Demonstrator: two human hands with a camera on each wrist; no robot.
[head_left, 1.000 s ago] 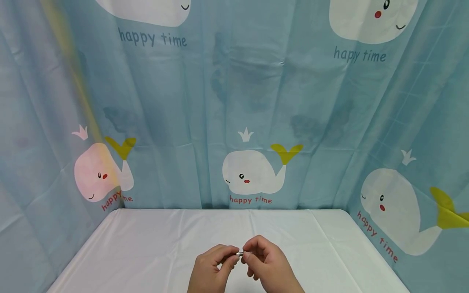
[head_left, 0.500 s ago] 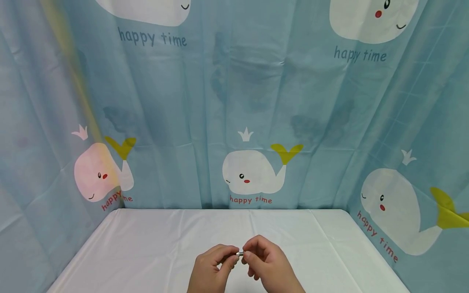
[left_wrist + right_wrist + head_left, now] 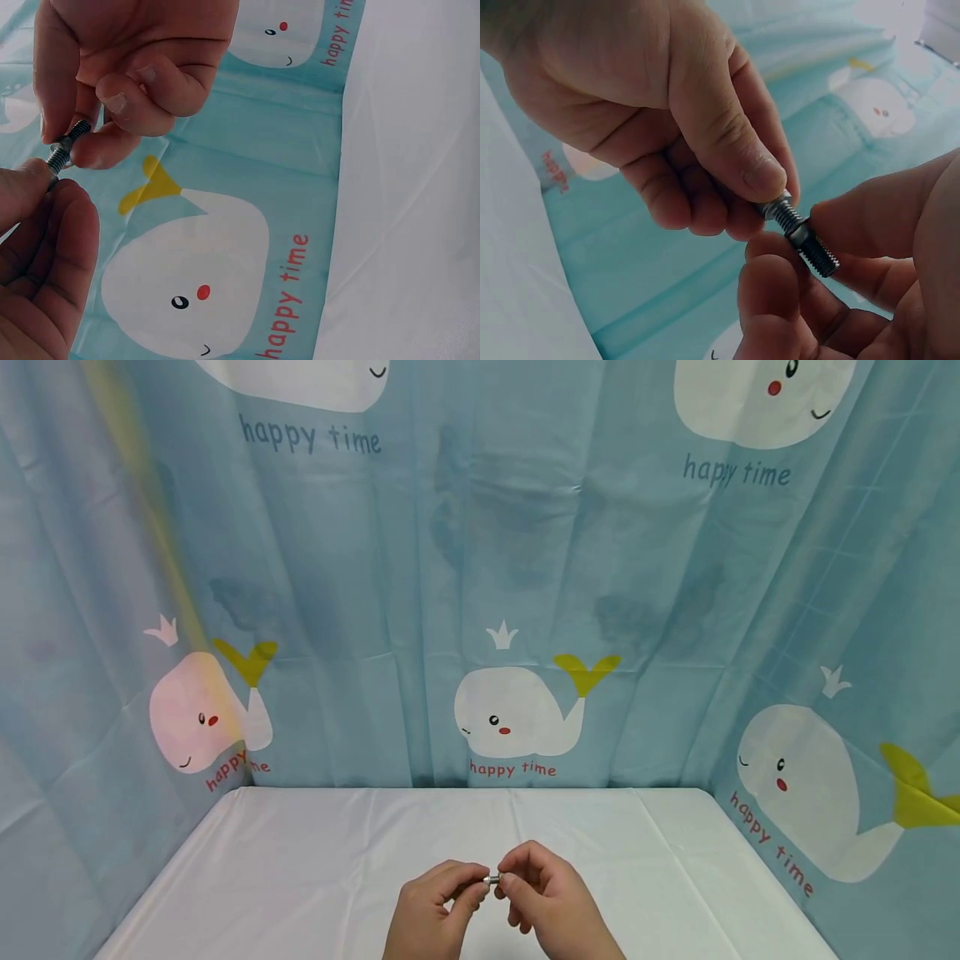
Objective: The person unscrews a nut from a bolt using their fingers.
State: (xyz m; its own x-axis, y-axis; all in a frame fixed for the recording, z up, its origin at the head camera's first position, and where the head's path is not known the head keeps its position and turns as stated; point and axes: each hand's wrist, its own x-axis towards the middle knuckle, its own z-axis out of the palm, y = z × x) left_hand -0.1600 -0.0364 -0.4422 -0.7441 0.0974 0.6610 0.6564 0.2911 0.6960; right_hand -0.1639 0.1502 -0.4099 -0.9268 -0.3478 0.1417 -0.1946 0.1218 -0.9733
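While the left hand [image 3: 433, 906] pinched a threaded metal stud [image 3: 801, 235] at the head view's lower centre, the right hand [image 3: 553, 897] grasped it too, fingers curled; beyond spread the white-covered table [image 3: 450, 827] and, across the upper frame, blue whale-print curtains [image 3: 525, 552].

Small threaded bolt [image 3: 492, 879], held almost level

Slim and metallic, it spans the gap from the left hand [image 3: 429, 902] to the right hand [image 3: 553, 900]. Silvery threads show beside the left fingertips; a smooth collar [image 3: 799, 232] sits at the right fingertips; beyond it, a darker threaded end projects.
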